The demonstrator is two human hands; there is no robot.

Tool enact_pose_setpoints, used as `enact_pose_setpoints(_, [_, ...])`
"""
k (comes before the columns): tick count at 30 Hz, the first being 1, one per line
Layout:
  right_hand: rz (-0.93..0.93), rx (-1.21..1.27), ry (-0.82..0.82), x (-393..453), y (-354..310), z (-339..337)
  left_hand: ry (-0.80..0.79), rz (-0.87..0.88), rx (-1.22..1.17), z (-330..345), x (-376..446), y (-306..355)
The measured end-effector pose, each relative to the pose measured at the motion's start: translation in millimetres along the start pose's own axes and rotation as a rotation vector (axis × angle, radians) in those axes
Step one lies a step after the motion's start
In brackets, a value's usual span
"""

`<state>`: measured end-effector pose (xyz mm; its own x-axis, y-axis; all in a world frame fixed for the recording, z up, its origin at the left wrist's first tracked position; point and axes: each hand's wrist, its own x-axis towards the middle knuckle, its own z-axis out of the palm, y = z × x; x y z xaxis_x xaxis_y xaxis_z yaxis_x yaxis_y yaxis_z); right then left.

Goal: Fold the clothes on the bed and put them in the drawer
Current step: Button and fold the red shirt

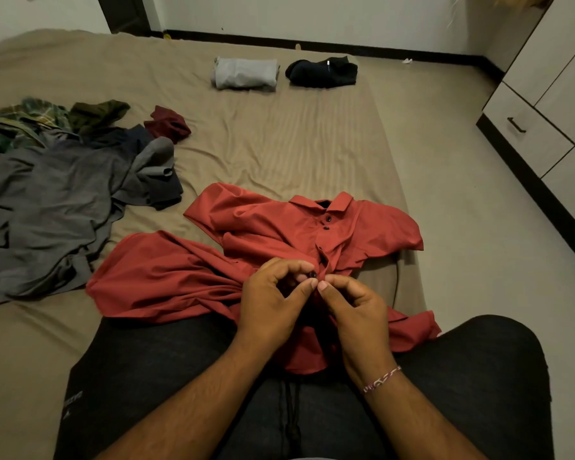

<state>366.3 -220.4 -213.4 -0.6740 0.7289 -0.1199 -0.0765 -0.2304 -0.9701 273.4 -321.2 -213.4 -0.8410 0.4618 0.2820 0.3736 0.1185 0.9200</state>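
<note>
Hands — pinching red shirt button.

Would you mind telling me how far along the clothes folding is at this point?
Early on. Done: a grey folded garment and a dark folded garment lie at the far end of the bed. In hand: both hands, left hand and right hand, pinch a button on the red shirt. Left: the unfolded pile, then everything into the closed drawer.

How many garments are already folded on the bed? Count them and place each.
2. A folded grey garment and a folded black garment lie side by side at the far end of the bed, grey on the left. The unfolded pile might hide more.
</note>
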Motion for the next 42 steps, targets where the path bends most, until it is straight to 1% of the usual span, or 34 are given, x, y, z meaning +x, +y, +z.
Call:
enact_pose_setpoints(7, [0.001, -0.038, 0.004, 2.7, -0.6, -1.4, 0.004, 0.075, 0.044, 1.1, -0.5, -3.1])
enact_pose_setpoints(10, [0.035, -0.018, 0.016, 6.1, 0.9, -1.8, -0.007, 0.058, 0.006, 2.3, -1.1, -3.3])
enact_pose_setpoints(18, [0.078, 0.047, -0.035, 9.1, 9.3, -2.8, -0.016, 0.046, -0.017, 1.7, 0.0, -3.6])
enact_pose_setpoints(23, [0.086, 0.092, -0.051, 8.6, 5.3, -2.9, -0.022, -0.076, -0.108, 0.1, 2.7, -2.0])
enact_pose_setpoints(26, [0.073, 0.078, -0.061, 9.2, 4.4, -3.5, -0.033, -0.077, -0.123, -0.5, 3.6, -2.8])
enact_pose_setpoints(31, [0.041, 0.049, -0.056, 11.9, 5.1, -3.2, -0.067, -0.032, -0.080, -2.3, 5.0, -5.9])
enact_pose_setpoints(37, [0.002, 0.004, -0.071, 15.8, 9.2, -4.8, -0.051, -0.135, -0.153, -1.8, 5.8, -6.4])
enact_pose_setpoints(42, [-0.008, -0.007, -0.070, 18.5, 10.2, -5.4, -0.063, -0.150, -0.160, -2.4, 5.2, -5.4])
